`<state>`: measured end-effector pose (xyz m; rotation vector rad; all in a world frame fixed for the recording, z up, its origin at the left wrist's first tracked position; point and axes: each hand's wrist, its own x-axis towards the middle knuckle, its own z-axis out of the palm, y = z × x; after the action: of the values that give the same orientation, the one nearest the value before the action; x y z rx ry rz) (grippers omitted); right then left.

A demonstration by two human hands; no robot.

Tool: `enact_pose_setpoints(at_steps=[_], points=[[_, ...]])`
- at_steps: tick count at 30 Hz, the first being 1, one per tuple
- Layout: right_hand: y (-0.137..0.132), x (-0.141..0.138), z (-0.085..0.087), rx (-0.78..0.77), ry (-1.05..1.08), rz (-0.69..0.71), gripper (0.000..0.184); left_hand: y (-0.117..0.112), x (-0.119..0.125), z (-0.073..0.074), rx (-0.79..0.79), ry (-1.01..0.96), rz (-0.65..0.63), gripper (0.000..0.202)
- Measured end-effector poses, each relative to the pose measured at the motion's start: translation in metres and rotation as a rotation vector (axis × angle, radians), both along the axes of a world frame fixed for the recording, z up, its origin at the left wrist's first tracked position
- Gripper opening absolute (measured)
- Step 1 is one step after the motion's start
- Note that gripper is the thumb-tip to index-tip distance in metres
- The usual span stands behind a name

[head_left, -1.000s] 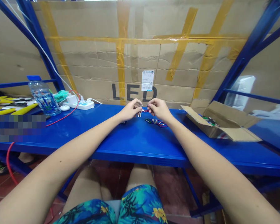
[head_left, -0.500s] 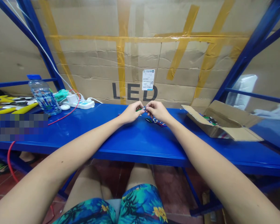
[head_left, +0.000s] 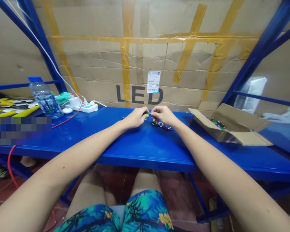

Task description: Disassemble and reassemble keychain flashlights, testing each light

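My left hand (head_left: 138, 117) is closed, pinching a slim green clip that looks like a carabiner (head_left: 147, 113) between thumb and fingertips. From the other side my right hand (head_left: 161, 114) meets the clip's right end, its thumb and forefinger pressed together. Whatever small thing those right fingertips hold is hidden. Just below the right hand lie several small carabiners (head_left: 160, 124) in dark, silver, red and blue, close together on the blue table (head_left: 140, 141). Some small item (head_left: 123, 118) peeks out behind my left wrist, too small to name.
An open cardboard box (head_left: 232, 129) with small coloured pieces stands at the right. On the left are a water bottle (head_left: 45, 100), a white power strip (head_left: 85, 107) and a red cable (head_left: 67, 121). A large cardboard sheet (head_left: 99, 71) rises behind the table.
The left fingers have turned a little, and the green carabiner now points toward the right fingertips. A bluish bit seen earlier between the hands is hidden now. Both arms have hardly moved.
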<state>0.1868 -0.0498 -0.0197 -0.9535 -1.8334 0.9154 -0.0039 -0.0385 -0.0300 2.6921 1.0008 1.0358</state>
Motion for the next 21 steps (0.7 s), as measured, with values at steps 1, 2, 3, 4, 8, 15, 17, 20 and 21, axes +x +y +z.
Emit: enact_pose_setpoints(at_steps=[1,2,3,4,8,15,17,20,21], points=[[0.000,-0.001,0.000,-0.006,0.004,0.006,0.014,-0.002,-0.001,0.000,0.002,-0.010,-0.013,0.007],[-0.001,-0.001,0.000,-0.008,0.011,0.012,0.015,-0.004,-0.002,0.001,0.012,-0.024,-0.022,0.006],[-0.001,-0.002,0.000,-0.007,0.018,0.016,0.015,-0.006,-0.002,0.001,0.024,-0.038,-0.028,0.005],[-0.001,-0.002,0.001,-0.004,0.026,0.019,0.016,-0.007,-0.001,0.001,0.035,-0.050,-0.034,0.005],[-0.001,-0.001,0.002,0.007,0.044,0.014,0.017,-0.009,0.003,0.003,0.085,-0.065,-0.006,0.006],[0.000,0.001,0.002,0.032,0.030,-0.027,0.015,-0.003,0.003,0.004,0.131,0.026,0.006,0.018],[0.000,-0.001,0.002,0.020,0.021,-0.011,0.017,-0.006,0.002,0.005,0.091,0.039,0.036,0.010],[-0.002,-0.003,0.002,0.005,0.020,0.013,0.018,-0.012,0.001,0.006,0.066,0.057,0.052,0.005],[-0.003,-0.003,0.003,0.003,0.021,0.014,0.018,-0.014,0.001,0.006,0.073,0.060,0.047,0.004]])
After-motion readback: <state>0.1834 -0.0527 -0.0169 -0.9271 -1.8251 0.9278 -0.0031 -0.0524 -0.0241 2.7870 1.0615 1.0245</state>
